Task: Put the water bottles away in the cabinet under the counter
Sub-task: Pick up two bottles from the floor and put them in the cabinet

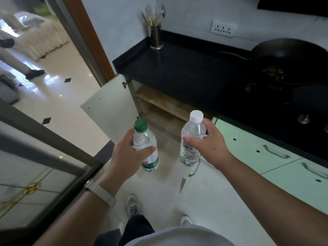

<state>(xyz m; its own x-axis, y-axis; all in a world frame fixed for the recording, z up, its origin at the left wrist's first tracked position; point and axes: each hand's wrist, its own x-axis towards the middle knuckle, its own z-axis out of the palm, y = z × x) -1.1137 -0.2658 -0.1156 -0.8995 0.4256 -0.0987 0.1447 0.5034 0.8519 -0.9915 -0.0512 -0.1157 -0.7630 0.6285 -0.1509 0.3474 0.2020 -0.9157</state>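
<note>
My left hand (126,153) grips a clear water bottle with a green cap and green label (144,137), held upright in the air. My right hand (207,142) grips a second clear bottle with a white cap (192,134), also upright. Both bottles hang in front of the open cabinet (159,107) under the black counter (186,71). The cabinet's white door (110,102) stands swung out to the left. Wooden shelves show inside, and its lower part is hidden behind the bottles.
A metal utensil holder (156,37) stands at the counter's back left corner. A black wok (291,59) with food sits on the stove at right. Pale green drawers (266,155) run along the right. A glass door (35,166) is at my left. Another person's leg (21,66) is beyond the doorway.
</note>
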